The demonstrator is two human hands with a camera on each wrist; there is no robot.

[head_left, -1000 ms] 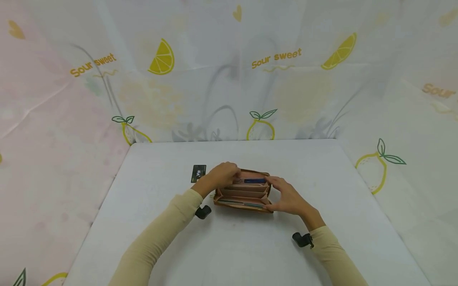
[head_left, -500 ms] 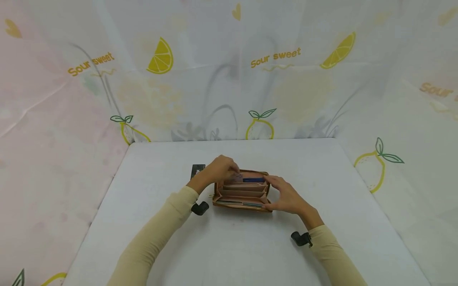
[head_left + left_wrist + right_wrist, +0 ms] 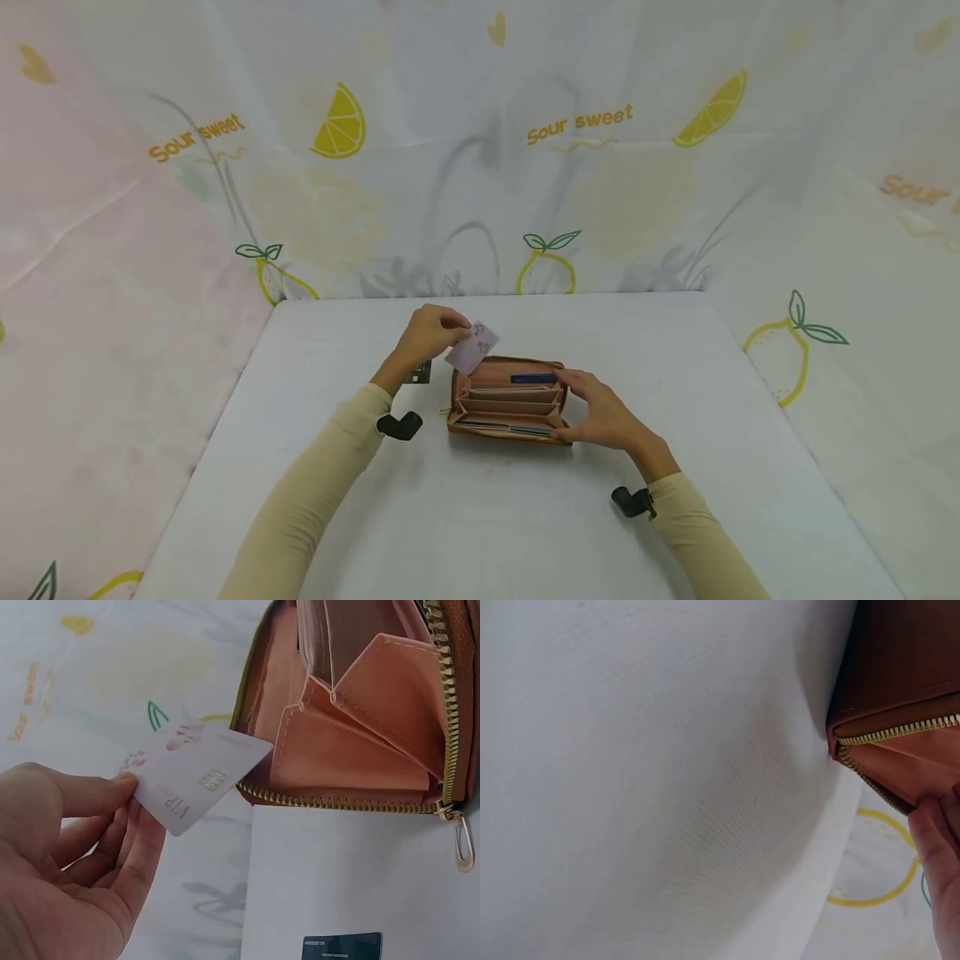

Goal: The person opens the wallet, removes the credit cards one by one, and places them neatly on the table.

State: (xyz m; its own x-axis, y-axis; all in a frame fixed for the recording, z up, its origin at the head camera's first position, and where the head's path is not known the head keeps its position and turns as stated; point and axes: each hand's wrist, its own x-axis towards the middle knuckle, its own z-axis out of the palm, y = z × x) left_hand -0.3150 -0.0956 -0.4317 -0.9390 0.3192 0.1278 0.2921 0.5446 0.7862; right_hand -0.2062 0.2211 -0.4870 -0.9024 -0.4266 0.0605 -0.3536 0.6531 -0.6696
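My left hand (image 3: pixel 429 335) pinches a pale pinkish-white card (image 3: pixel 196 769) by one corner, thumb on top. The card bears "VIP" lettering, a chip and small red marks. It is held tilted over the back left corner of a brown zip wallet (image 3: pixel 517 407), which lies spread wide, with pink lining and divided pockets. My right hand (image 3: pixel 600 410) holds the wallet's right end, thumb at the near edge and fingers at the far edge. A blue card (image 3: pixel 533 379) sits in the wallet's back pocket, and more card edges show along the front.
A dark card (image 3: pixel 420 372) lies on the white table (image 3: pixel 480 533) left of the wallet, partly hidden behind my left hand. The zip pull (image 3: pixel 463 844) sticks out at the wallet's left end. A lemon-print cloth (image 3: pixel 450 192) hangs behind the table.
My left hand has lifted from inside the wallet to the back left, bringing the pale card out with it. The right hand and the wallet have stayed in place.
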